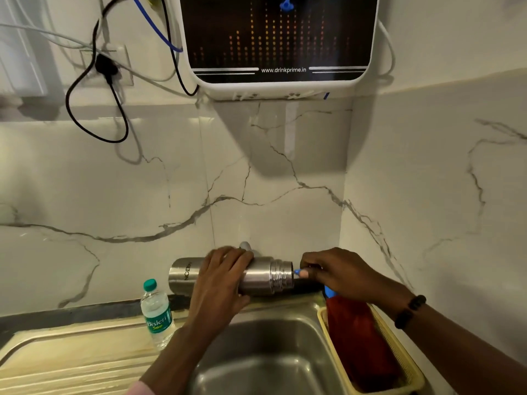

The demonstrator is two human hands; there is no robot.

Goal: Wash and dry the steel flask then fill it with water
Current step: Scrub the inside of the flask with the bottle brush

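Note:
The steel flask (266, 276) is held on its side above the back rim of the sink (271, 363), its open threaded mouth pointing right. My left hand (221, 280) grips the flask round its middle. My right hand (339, 273) is at the mouth and holds a blue-handled brush (298, 271), whose head seems to be inside the flask; the blue end of the handle sticks out below my palm. The sink tap is mostly hidden behind my left hand.
A small plastic water bottle (157, 312) stands on the steel drainboard to the left. A cream basket (399, 352) holding a red cloth (356, 337) hangs at the sink's right side. A wall-mounted water purifier (281, 38) and cables hang above.

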